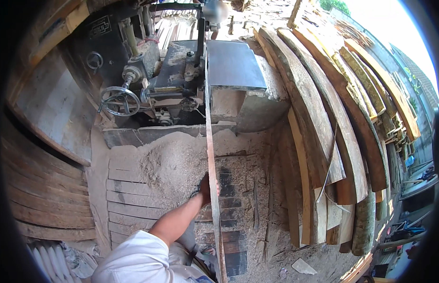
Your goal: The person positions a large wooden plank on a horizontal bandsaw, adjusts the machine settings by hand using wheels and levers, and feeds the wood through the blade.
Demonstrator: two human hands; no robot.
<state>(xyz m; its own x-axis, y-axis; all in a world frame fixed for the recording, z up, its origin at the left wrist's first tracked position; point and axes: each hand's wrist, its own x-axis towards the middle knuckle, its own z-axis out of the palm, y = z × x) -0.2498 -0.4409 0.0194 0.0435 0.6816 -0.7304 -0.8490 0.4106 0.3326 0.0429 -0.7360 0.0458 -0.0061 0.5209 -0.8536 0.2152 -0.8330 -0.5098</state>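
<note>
Sawdust (pixel 170 160) is lying heaped on the slatted wooden floor (pixel 130 207) in front of a heavy woodworking machine (pixel 181 80), whose flat grey worktop (pixel 233 66) is sitting just behind the heap. A long thin plank (pixel 211 141), standing on edge, is running from that worktop down toward the lower edge of the view. The left hand (pixel 205 187) is pressing against the plank's left face about midway along it, its fingers seemingly curled around the board, though the plank is hiding their tips. The arm in a white sleeve (pixel 139 262) is reaching up from below. The right hand is staying out of sight. Rough sawn boards (pixel 333 122) are leaning in a row to the right, and a round handwheel (pixel 119 100) is sticking out at the machine's left side.
</note>
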